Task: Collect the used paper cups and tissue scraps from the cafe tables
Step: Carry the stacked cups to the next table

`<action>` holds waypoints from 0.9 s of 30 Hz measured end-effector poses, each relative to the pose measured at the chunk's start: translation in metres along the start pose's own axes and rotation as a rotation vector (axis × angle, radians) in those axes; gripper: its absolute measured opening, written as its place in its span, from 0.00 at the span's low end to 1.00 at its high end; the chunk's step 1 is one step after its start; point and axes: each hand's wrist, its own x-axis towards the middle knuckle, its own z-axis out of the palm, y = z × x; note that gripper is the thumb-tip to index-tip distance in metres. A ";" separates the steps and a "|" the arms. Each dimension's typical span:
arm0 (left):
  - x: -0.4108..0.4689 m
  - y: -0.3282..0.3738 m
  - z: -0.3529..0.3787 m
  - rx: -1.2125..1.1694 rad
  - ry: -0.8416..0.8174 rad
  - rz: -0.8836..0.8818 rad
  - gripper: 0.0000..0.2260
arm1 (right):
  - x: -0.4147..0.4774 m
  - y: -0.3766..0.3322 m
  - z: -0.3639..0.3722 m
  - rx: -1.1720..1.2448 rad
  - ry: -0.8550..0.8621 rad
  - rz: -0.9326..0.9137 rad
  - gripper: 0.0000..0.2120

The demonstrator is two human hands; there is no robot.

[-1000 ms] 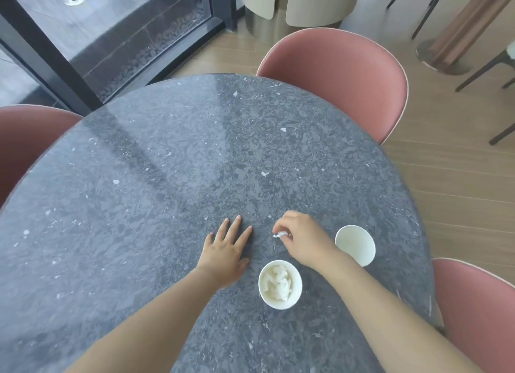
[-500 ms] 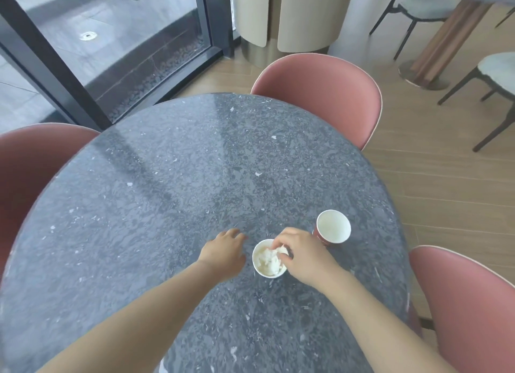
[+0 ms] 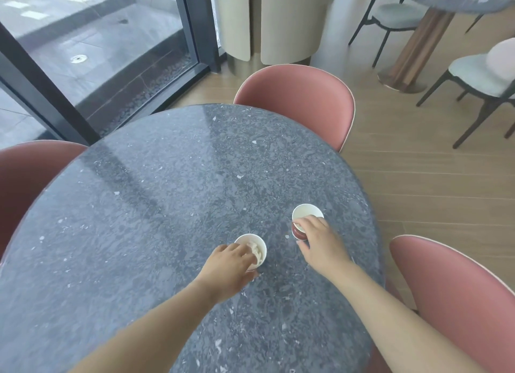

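Left hand [image 3: 227, 264]: fingers curled round the near-left side of a white paper cup [image 3: 264, 255], grasping it. Cup sits on the grey speckled desk [image 3: 167, 205], near-right area, with crumpled tissue scraps [image 3: 255, 250] inside.

Right hand [image 3: 320, 246]: fingers hooked over the near rim of a second paper cup [image 3: 306, 213], thumb down its red side, so it is gripping the cup. Inside is white, and no contents are visible. It's on the desk, right of the first cup and a bit farther out; the two are apart, not touching. Can't tell if either is lifted off the surface.

Pink chairs: far side [image 3: 295, 102], left [image 3: 25, 177], right [image 3: 459, 294].
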 end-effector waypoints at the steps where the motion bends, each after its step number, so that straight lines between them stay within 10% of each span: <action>1: 0.001 0.000 0.000 -0.005 -0.006 -0.006 0.15 | -0.001 0.002 0.002 -0.055 -0.017 -0.008 0.19; 27: -0.107 0.016 -0.038 -0.144 0.227 0.135 0.11 | -0.134 -0.100 -0.005 0.219 0.098 0.042 0.06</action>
